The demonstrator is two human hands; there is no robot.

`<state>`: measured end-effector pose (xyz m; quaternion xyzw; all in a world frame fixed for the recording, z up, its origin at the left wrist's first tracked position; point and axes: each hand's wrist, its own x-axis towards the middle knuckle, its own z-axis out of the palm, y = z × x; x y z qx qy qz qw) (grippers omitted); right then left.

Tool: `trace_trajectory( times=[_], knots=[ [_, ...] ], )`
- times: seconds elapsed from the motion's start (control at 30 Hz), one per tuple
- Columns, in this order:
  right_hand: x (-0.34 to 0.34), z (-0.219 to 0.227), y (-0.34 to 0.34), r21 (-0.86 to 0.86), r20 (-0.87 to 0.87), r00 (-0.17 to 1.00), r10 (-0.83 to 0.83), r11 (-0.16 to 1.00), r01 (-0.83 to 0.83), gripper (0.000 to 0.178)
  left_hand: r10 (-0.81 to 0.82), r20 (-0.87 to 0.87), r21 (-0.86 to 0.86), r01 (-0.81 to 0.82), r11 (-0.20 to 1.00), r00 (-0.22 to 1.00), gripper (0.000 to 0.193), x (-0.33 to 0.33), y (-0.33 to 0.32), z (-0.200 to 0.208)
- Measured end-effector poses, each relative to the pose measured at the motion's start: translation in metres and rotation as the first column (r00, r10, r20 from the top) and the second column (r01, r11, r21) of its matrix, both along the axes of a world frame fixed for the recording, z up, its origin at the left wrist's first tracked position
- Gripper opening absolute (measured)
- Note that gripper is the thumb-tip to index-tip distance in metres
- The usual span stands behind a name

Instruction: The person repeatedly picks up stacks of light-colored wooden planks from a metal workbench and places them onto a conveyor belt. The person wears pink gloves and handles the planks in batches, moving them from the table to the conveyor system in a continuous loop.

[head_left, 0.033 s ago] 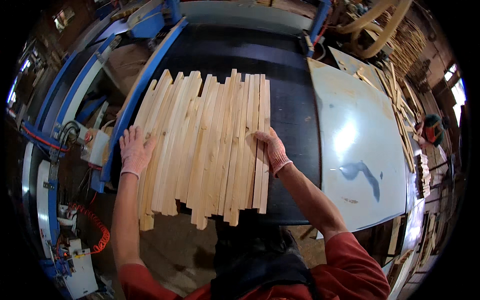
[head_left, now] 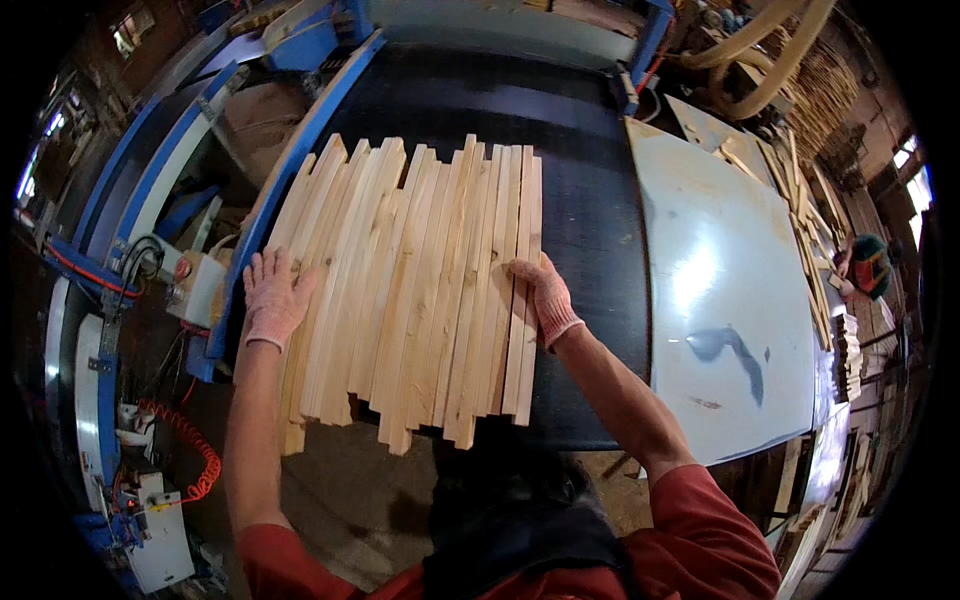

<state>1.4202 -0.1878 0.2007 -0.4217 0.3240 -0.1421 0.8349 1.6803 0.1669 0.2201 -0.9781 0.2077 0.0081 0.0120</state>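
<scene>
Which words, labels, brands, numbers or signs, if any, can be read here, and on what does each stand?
None can be read.
Wooden strips: no lettering visible, only grain and knots.
Pale sheet: dark stains, no legible text.
Grey box at left: any marking is too small to read.

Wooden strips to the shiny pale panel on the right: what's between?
Head view: a stretch of black surface, partly hidden by the gloved right hand and its forearm.
</scene>
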Motion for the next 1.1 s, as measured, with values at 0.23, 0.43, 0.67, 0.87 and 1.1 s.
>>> trace_trajectory(
  times=[0.23,0.43,0.67,0.87,1.1],
  knots=[
    [0.045,0.002,0.037,-0.096,-0.129,0.986,0.107,0.988,-0.12,0.044,-0.011,0.094,-0.085,0.019,0.996,0.995,0.085,0.037,0.03,-0.028],
    [0.038,0.035,-0.005,-0.428,-0.838,0.479,0.26,0.231,-0.874,0.084,-0.018,0.013,-0.168,0.02,0.986,1.0,0.087,0.032,0.039,-0.016],
    [0.023,-0.019,0.01,-0.59,-0.597,0.79,0.14,0.591,-0.55,0.078,-0.122,-0.08,-0.273,0.096,0.957,0.989,0.089,-0.046,-0.017,0.02],
    [0.022,0.03,-0.022,-0.336,-0.574,0.677,0.461,0.622,-0.707,0.054,-0.233,-0.081,-0.161,0.218,0.963,0.969,0.09,-0.124,-0.067,0.02],
    [0.109,0.03,-0.084,-0.925,-0.379,0.92,-0.096,0.077,-0.373,0.05,-0.193,0.054,-0.054,0.195,0.979,0.98,0.092,-0.175,-0.07,-0.009]
  ],
)
